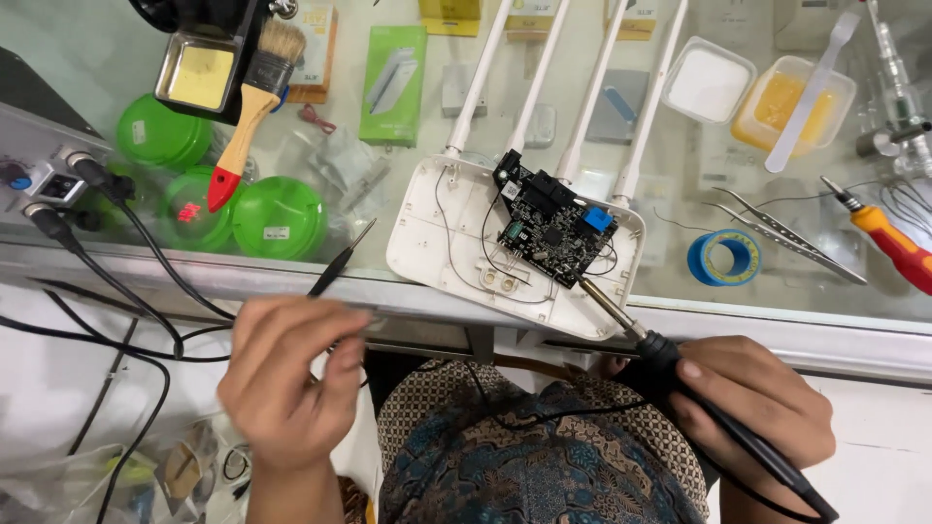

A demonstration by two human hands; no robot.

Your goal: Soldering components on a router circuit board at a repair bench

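Observation:
A white router shell (442,228) with several antennas lies open on the glass counter, a black circuit board (549,228) tilted inside it. My right hand (752,403) grips a black soldering iron (641,335); its metal tip touches the board's lower right corner. My left hand (291,378) holds black tweezers (342,260) pointing up and right, just left of the shell and apart from it.
A red-handled brush (250,107) and green round tins (277,215) sit at left. Metal tweezers (786,233), a blue tape roll (723,257), a red-orange screwdriver (898,247) and two plastic tubs (791,97) lie at right. Black cables (126,281) run from a station at left.

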